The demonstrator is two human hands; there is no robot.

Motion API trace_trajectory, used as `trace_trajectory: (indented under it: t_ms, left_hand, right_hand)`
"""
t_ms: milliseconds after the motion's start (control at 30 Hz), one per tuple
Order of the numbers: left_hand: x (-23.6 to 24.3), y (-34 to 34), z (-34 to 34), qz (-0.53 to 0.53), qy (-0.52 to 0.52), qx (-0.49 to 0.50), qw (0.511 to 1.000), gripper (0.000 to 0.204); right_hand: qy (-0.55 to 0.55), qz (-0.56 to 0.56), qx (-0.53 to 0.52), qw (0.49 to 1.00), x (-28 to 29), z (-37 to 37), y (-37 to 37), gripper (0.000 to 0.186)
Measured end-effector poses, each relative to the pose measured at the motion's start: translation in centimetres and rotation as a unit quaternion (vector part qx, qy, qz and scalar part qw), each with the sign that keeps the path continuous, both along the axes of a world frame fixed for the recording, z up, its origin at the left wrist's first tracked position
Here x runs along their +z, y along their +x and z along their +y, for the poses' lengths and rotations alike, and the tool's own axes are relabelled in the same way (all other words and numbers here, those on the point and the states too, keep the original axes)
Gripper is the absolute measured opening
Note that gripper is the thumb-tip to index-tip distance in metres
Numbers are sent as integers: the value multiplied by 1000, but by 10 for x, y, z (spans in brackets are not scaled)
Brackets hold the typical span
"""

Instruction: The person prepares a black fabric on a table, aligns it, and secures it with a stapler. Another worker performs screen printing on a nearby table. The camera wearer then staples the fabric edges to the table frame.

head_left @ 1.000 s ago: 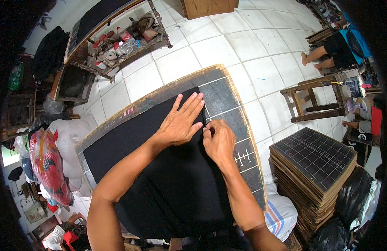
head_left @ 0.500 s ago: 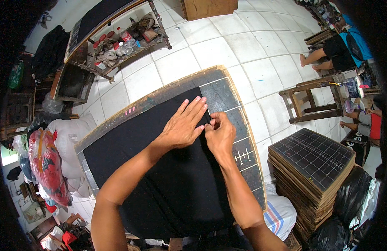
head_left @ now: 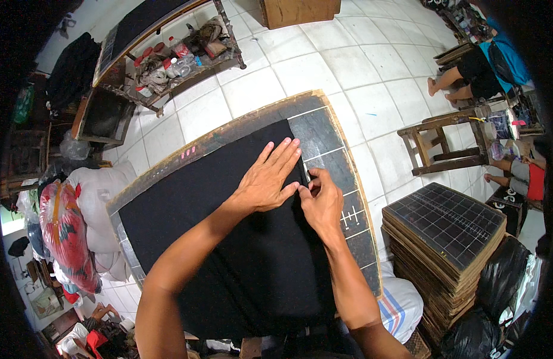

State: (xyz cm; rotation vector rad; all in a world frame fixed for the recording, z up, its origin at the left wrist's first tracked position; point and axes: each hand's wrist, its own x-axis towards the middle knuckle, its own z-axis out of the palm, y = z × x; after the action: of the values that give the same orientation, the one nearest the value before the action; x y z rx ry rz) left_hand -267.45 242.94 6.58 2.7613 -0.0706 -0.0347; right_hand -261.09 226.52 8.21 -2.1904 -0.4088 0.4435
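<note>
A black cloth (head_left: 187, 239) lies spread over a dark board (head_left: 324, 137) with white ruled lines. My left hand (head_left: 267, 179) rests flat on the cloth near its right edge, fingers stretched toward the far corner and thumb out to the side. Beside it, my right hand (head_left: 323, 200) is closed in a pinch at that same edge, with the fingertips bent inward. A small pale sliver shows by the right fingertips; what it is I cannot make out. The cloth's near end hangs over the board's near side.
To the right stands a tall stack of gridded boards (head_left: 445, 224), with black plastic bags (head_left: 497, 281) beside it. A wooden stool (head_left: 447, 140) is beyond. Wrapped bundles (head_left: 67, 233) sit at left. Cluttered shelf (head_left: 193, 78) at far left; other people sit at right.
My right hand has shifted slightly toward me along the cloth's right edge, still pinched. My left hand stays flat in nearly the same place. The view has moved a little.
</note>
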Motion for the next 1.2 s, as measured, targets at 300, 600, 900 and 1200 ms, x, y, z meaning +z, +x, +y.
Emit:
trace_trajectory:
  t_ms: [300, 600, 900, 1200]
  left_hand:
    - [-1, -5, -9, -6, 24, 6, 1000, 78]
    - [-4, -11, -20, -2, 21, 9, 1000, 87]
    - [-6, -14, -25, -13, 12, 10, 1000, 90]
    - [-6, -19, -36, -6, 34, 13, 999, 96]
  right_hand:
    - [40, -54, -45, 997, -13, 3, -5, 32]
    - [50, -41, -46, 997, -10, -5, -11, 33]
    - [37, -46, -28, 998, -6, -6, -10, 37]
    - [12, -20, -28, 999, -5, -19, -16, 38]
